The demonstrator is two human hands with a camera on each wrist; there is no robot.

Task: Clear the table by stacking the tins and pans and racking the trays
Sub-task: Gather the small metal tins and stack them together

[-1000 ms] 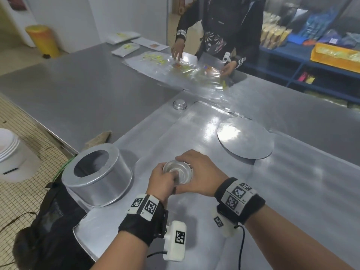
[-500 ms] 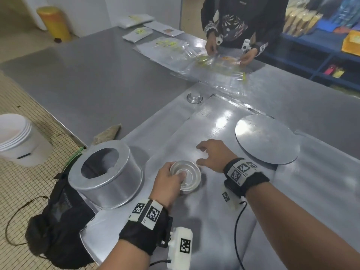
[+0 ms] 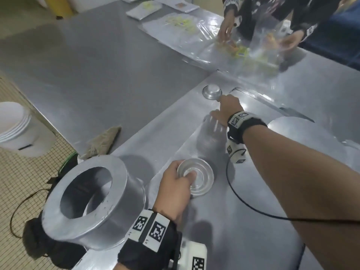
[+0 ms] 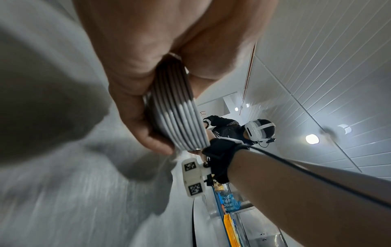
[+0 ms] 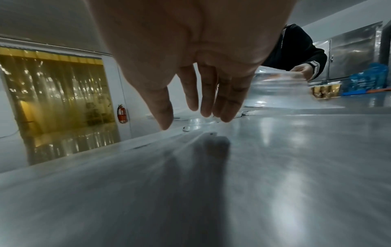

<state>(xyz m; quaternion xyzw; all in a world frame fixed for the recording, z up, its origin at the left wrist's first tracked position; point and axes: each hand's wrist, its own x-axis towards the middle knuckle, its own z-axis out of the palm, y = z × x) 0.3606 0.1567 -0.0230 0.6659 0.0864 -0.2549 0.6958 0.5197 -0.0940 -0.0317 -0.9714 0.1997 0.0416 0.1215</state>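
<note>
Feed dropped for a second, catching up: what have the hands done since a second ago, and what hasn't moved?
The right hand let go of the stack of small tins and reached forward, open, to the lone small tin at the far edge; not gripped yet. The left hand still grips the stack. The large ring pan and round flat disc stayed put.

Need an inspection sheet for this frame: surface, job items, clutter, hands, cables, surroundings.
Surface: steel table, bare metal, glare.
Job's things: stack of small tins; single tin upside down, farther off; ring pan; round tray.
Clutter: cloth; plastic bags.
Hands: left hand grips the stack; right hand reaches for the single tin, fingers straight.
Cables: black wrist cable over the table.
Surroundings: second person handling bags; white buckets.
</note>
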